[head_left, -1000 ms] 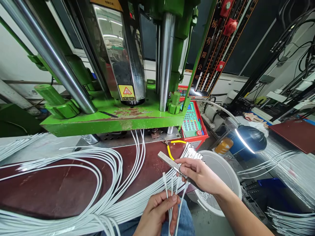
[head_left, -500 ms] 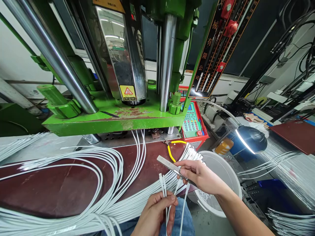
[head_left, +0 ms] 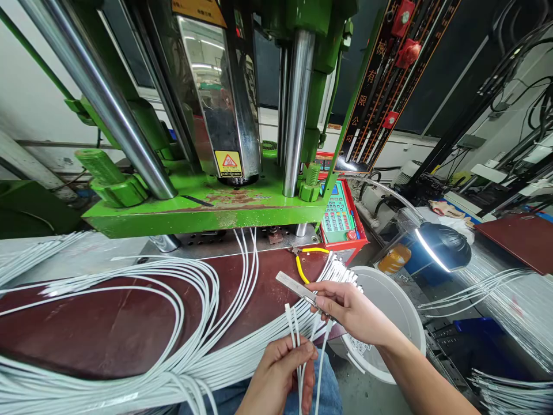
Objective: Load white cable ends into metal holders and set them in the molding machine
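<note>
Sitting at a bench [head_left: 108,323] before a green press [head_left: 207,207], a person works on thin white cables with both bare hands, seen from a camera on their head.

Low in the middle of the view, the left hand [head_left: 279,377] has its grip closed on a small bunch of cables [head_left: 298,334], thumb and fingers pinching them so the ends stand upright, side by side and level. Held that way, the tips are lined up and easy to reach from above.

Just above and to the right, the right hand [head_left: 352,311] has its grip closed on a flat metal tool [head_left: 298,288], which juts up and to the left past the fingertips. Its near end meets the tops of the held cables; whether it clamps them cannot be told.

Many more white cables lie in long loops [head_left: 185,300] across the dark red bench, fanning toward the person so single ends can be drawn off. A few run back under the press plate.

Yellow-handled pliers [head_left: 302,262] lie on the bench just behind the tool. A white bucket [head_left: 397,311] stands beside the bench under the right forearm, placed where scraps would drop in. A lit gooseneck lamp [head_left: 440,245] leans in from the right, aimed down. A red box with a keypad [head_left: 339,216] stands by the press.
</note>
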A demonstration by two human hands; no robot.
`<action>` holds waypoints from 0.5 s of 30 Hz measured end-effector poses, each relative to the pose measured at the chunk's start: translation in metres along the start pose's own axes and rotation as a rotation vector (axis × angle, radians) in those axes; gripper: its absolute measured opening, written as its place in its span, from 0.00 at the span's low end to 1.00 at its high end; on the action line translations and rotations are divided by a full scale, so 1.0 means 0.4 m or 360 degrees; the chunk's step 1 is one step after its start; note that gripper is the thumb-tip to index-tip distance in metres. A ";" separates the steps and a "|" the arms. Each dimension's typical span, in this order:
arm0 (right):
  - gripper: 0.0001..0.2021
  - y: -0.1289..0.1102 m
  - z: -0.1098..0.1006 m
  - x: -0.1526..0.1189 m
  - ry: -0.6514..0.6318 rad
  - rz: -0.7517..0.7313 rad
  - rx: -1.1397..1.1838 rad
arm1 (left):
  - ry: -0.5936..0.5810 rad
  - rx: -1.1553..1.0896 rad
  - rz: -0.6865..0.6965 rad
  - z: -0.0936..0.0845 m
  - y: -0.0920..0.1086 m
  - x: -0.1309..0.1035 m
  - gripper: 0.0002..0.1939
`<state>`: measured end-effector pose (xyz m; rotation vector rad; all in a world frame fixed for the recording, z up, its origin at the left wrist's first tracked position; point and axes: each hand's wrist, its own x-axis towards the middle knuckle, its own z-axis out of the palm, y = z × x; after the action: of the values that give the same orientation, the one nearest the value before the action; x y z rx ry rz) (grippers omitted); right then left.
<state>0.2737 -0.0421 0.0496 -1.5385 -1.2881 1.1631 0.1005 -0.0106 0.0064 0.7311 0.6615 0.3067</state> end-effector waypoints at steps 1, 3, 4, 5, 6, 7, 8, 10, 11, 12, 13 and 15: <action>0.19 0.001 0.001 0.000 0.0000 0.0002 0.0002 | -0.0005 -0.0003 0.0003 -0.001 -0.001 0.002 0.16; 0.19 0.004 0.003 0.001 0.0001 0.0009 0.0016 | 0.0000 -0.0019 0.0014 -0.005 -0.001 0.007 0.17; 0.19 0.006 0.003 0.002 0.0001 0.0011 0.0027 | 0.0003 -0.0027 0.0015 -0.006 -0.001 0.008 0.17; 0.19 0.008 0.003 0.002 -0.0005 0.0012 0.0042 | -0.0001 -0.0031 0.0016 -0.007 0.001 0.008 0.17; 0.19 0.009 0.003 0.003 -0.0013 0.0012 0.0064 | -0.0010 -0.0025 0.0019 -0.007 0.003 0.006 0.17; 0.19 0.010 0.002 0.005 -0.0022 0.0012 0.0092 | -0.0020 -0.0014 0.0026 -0.007 0.005 0.004 0.17; 0.19 0.011 0.000 0.006 -0.0027 0.0011 0.0122 | -0.0025 -0.0009 0.0036 -0.006 0.008 0.001 0.17; 0.19 0.011 -0.005 0.008 -0.0026 0.0012 0.0177 | -0.0007 -0.0042 0.0057 -0.005 0.014 -0.005 0.16; 0.19 0.010 -0.009 0.008 -0.0026 0.0014 0.0194 | 0.0025 -0.0071 0.0073 -0.005 0.016 -0.006 0.16; 0.19 0.008 -0.012 0.008 -0.0028 0.0019 0.0203 | 0.0059 -0.0091 0.0088 -0.007 0.018 -0.008 0.15; 0.19 0.007 -0.016 0.008 -0.0029 0.0027 0.0204 | 0.0089 -0.0086 0.0103 -0.010 0.020 -0.008 0.16; 0.20 0.005 -0.021 0.005 -0.0017 0.0047 0.0197 | 0.0129 0.0006 0.0151 -0.015 0.023 -0.009 0.16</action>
<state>0.2825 -0.0406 0.0497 -1.4671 -1.1811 1.2477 0.0936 -0.0027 0.0110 0.7581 0.7053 0.4242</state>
